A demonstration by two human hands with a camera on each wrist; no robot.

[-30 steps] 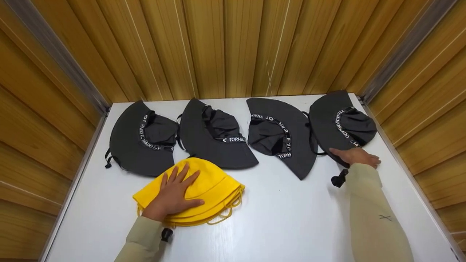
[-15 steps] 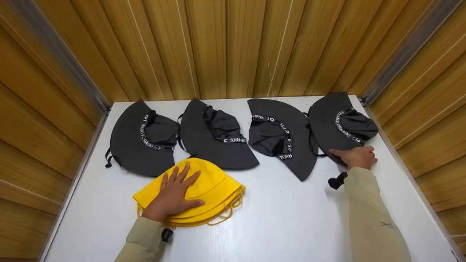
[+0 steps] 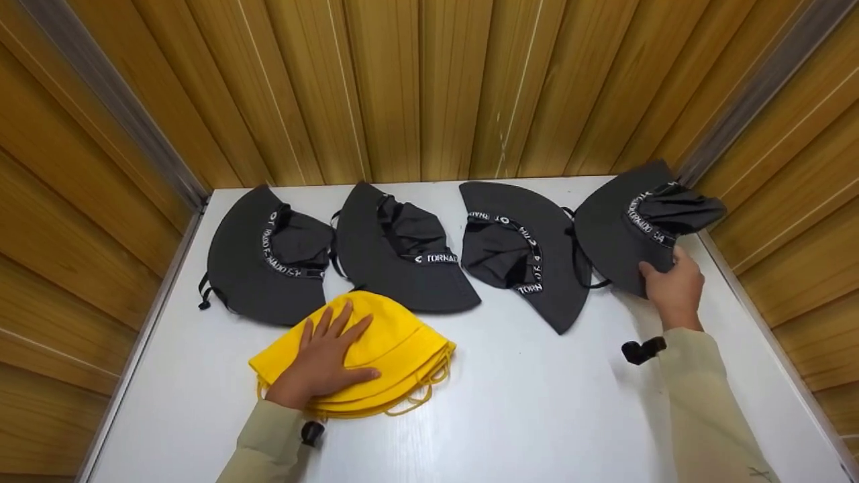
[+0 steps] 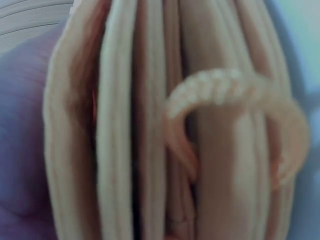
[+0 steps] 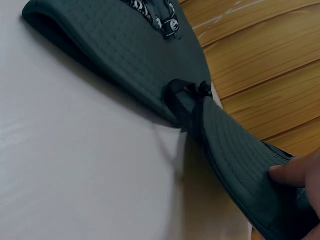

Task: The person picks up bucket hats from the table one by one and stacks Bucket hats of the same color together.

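Observation:
My left hand (image 3: 322, 365) lies with spread fingers on a stack of folded yellow bucket hats (image 3: 402, 335) at the front left. Up close in the left wrist view, their layered brim edges (image 4: 117, 125) show, with a looped cord (image 4: 220, 87) across them. At the far right, my right hand (image 3: 678, 288) pinches the brim of a folded dark grey bucket hat (image 3: 611, 235), thumb on top and fingers hidden underneath. This hat is tilted, its crown raised toward the right wall. In the right wrist view its brim (image 5: 235, 150) stands up off the table.
Three more folded dark hats lie in a row along the back: a left one (image 3: 235, 261), a middle one (image 3: 376, 268) and one (image 3: 557, 255) beside the held hat. A black cord (image 3: 580, 258) lies between those last two. Wood-look walls (image 3: 443, 87) enclose the white table (image 3: 510, 402).
My right hand has closed on the far right hat's brim and tipped it up, its crown shifting right and upward. The left hand stays on the yellow stack.

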